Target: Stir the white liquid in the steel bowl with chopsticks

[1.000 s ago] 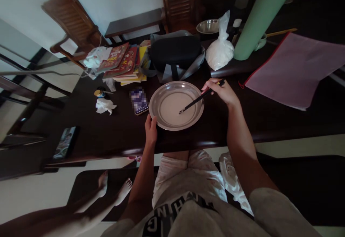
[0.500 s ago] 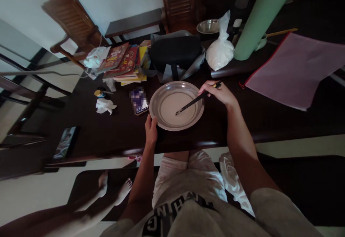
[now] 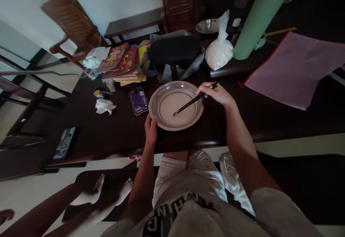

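A wide metal basin (image 3: 153,102) stands near the front edge of the dark table, with a milky white liquid (image 3: 178,104) in it. My left hand (image 3: 151,129) grips the basin's rim at the near left, thumb on the outer edge. Held in my right hand (image 3: 212,92) over the right rim is a pair of black chopsticks (image 3: 190,102), slanting down to the left. Their tips dip into the liquid a little left of the basin's middle. The fingers of my left hand under the rim are partly hidden.
Behind the basin sit a black case (image 3: 175,52), stacked books (image 3: 121,63) and a tied bag of white powder (image 3: 219,52). A phone (image 3: 138,101) lies beside the basin; crumpled tissue (image 3: 104,106) is farther left. A green roll (image 3: 261,21) and a pink mesh sheet (image 3: 293,71) are right. Another person's legs (image 3: 88,201) show lower left.
The chopstick tips have moved slightly left through the liquid, and my right hand has shifted slightly left. My left hand stays on the rim. The other person's legs have moved.
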{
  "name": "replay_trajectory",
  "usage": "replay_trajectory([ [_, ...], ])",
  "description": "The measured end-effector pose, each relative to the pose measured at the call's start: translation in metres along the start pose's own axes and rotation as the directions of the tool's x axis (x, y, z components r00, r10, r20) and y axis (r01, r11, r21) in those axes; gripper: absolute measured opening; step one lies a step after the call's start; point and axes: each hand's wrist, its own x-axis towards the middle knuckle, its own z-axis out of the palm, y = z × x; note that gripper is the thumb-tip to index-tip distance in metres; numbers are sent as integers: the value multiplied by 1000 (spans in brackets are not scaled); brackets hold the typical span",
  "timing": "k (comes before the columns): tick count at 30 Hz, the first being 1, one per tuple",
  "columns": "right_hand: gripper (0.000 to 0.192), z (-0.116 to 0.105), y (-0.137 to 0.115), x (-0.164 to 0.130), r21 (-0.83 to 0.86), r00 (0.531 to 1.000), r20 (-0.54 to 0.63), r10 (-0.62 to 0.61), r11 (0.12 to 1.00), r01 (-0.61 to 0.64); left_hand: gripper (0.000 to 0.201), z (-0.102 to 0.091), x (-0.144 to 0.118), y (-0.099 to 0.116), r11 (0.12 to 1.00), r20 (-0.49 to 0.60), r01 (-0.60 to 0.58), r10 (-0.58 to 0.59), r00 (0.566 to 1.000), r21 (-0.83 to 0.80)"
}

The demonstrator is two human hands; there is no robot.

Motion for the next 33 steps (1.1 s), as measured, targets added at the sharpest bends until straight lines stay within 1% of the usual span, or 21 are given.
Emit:
replay_trajectory([
  [2, 46, 2, 0, 1, -36, 999, 40, -25, 999, 26, 35, 0, 0, -1, 1000, 3, -7, 7, 1000, 3],
  [3, 45, 2, 1, 2, -52, 999, 33, -36, 998, 37, 35, 0, 0, -1, 1000, 3, -9, 9, 1000, 7],
  [5, 44, -2, 3, 2, -69, 998, -35, -54, 996, 51, 35, 0, 0, -1, 1000, -4, -8, 8, 1000, 14],
  [8, 45, -10, 4, 1, -45, 983, -180, -45, 998, 37, 34, 0, 0, -2, 1000, -15, -4, 4, 1000, 14],
  [10, 46, -11, 3, 0, -15, 977, -215, -15, 1000, 12, 34, 0, 0, -1, 1000, -16, -2, 2, 1000, 7],
  [11, 47, -9, 2, -1, 0, 980, -199, 1, 1000, -1, 35, 0, 0, -1, 1000, -13, 0, 0, 1000, 3],
  [13, 48, -4, -1, -1, 19, 993, -115, 18, 1000, -16, 36, 1, 0, 0, 1000, -10, 4, -4, 1000, -5],
  [15, 46, 1, -3, 0, 0, 1000, -13, 5, 1000, -5, 38, 1, 0, 0, 1000, -12, 2, -2, 1000, -8],
  [17, 43, 3, -3, 1, -38, 999, 28, -24, 999, 25, 39, 1, 1, -1, 1000, -17, 0, 0, 1000, -10],
  [19, 42, 0, -1, 1, -62, 999, -19, -50, 997, 49, 39, 1, 1, -2, 1000, -20, 4, -4, 1000, -12],
  [21, 43, -6, 1, 1, -58, 990, -123, -62, 997, 55, 38, 1, 1, -4, 1000, -16, 9, -9, 1000, -16],
  [23, 44, -10, 2, 0, -37, 979, -198, -44, 999, 37, 38, 0, 1, -5, 1000, -10, 9, -9, 1000, -14],
  [24, 45, -11, 2, -1, -25, 978, -205, -26, 999, 21, 38, 0, 1, -5, 1000, -7, 7, -7, 1000, -10],
  [25, 46, -10, 2, -1, -15, 982, -189, -7, 1000, 4, 39, 0, 1, -5, 1000, -6, 3, -3, 1000, -5],
  [27, 46, -6, -1, -1, -12, 994, -109, 12, 1000, -14, 39, 0, 1, -4, 1000, -5, 0, 0, 1000, -3],
  [29, 44, -1, -2, -1, -31, 1000, -24, 1, 1000, -2, 39, 0, 1, -3, 1000, -5, 1, -1, 1000, -5],
  [30, 43, 0, -3, 0, -45, 1000, -1, -7, 999, 7, 39, 0, 1, -3, 1000, -5, 0, 0, 1000, -3],
  [31, 42, 0, -2, 0, -59, 1000, 4, -16, 998, 17, 39, 1, 1, -3, 1000, -5, -1, 1, 1000, 1],
  [33, 42, -3, 0, 1, -71, 998, -52, -29, 997, 26, 39, 1, 0, -2, 1000, -4, -4, 4, 1000, 7],
])
